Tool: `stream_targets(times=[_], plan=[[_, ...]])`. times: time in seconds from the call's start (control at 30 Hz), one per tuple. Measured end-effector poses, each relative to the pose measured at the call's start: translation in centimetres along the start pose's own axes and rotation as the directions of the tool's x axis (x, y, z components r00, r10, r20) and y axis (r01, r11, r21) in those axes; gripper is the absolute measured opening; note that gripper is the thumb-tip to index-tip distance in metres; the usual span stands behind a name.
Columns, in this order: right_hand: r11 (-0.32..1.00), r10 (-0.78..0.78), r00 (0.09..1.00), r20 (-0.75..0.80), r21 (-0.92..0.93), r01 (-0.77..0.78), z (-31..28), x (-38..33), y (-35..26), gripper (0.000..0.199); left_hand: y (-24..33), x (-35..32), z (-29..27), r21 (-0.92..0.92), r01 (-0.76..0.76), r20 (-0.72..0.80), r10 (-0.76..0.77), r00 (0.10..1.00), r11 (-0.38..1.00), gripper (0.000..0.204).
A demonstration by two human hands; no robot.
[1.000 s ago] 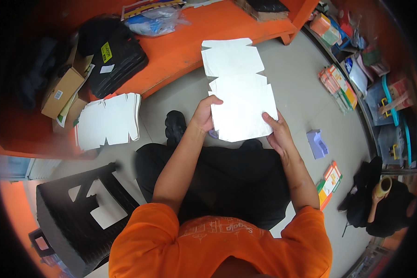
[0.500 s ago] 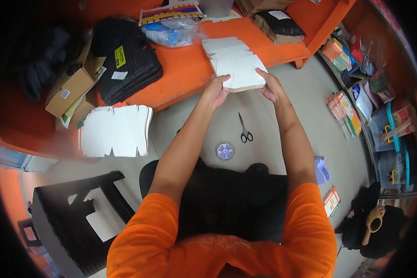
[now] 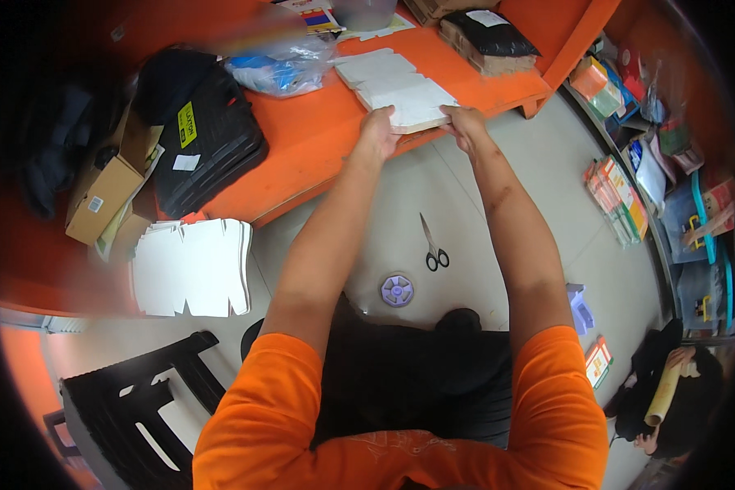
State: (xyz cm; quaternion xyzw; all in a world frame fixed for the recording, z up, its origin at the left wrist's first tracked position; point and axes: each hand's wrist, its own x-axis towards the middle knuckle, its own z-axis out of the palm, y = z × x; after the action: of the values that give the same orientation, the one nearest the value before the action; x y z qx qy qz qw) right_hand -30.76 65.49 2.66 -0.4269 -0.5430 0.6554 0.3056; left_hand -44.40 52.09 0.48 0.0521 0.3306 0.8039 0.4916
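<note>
Both my arms stretch out to the low orange desk (image 3: 318, 155). My left hand (image 3: 378, 131) grips the near left corner of a flat white die-cut cardboard box blank (image 3: 402, 90), fingers curled round its edge. My right hand (image 3: 464, 126) clamps the near right corner the same way. The blank lies flat at the desk's near edge, its far flaps pointing towards the back. Further left on the desk sits a black plastic case (image 3: 208, 143), with a crumpled clear plastic bag (image 3: 284, 69) behind it. Down on the grey floor (image 3: 482, 212) between my arms lie black-handled scissors (image 3: 433, 245) and a small round purple lid (image 3: 397, 290). A stack of white cardboard blanks (image 3: 192, 265) leans against the desk's front.
</note>
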Motion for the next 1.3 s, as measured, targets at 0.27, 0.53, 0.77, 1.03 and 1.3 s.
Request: stream_targets(times=[0.27,0.53,0.77,1.03,1.3], plan=[[0.898,-0.246,0.948,-0.204,-0.417,0.144,-0.4,3.6,3.4,0.030,2.0,-2.7,0.5,0.718,0.164,-0.236,0.015,0.972,0.676,0.036],[0.943,-0.162,0.986,0.030,-0.289,0.164,-2.1,3.4,2.7,0.034,2.3,0.4,-0.7,0.874,0.126,-0.214,0.140,0.967,0.469,0.030],[0.874,-0.276,0.961,0.031,-0.408,0.264,-0.3,-0.7,2.4,0.062,2.7,0.2,-1.7,0.827,0.194,-0.271,0.072,0.960,0.527,0.023],[0.807,-0.438,0.897,0.061,-0.413,0.422,-7.1,0.6,2.6,0.049,3.6,1.1,-2.5,0.927,0.198,-0.225,0.050,0.973,0.319,0.033],[0.713,-0.685,0.287,-0.670,-0.697,0.075,-46.6,-0.4,7.4,0.049,0.7,-3.3,1.4,0.871,-0.457,0.490,0.253,0.834,-0.182,0.028]])
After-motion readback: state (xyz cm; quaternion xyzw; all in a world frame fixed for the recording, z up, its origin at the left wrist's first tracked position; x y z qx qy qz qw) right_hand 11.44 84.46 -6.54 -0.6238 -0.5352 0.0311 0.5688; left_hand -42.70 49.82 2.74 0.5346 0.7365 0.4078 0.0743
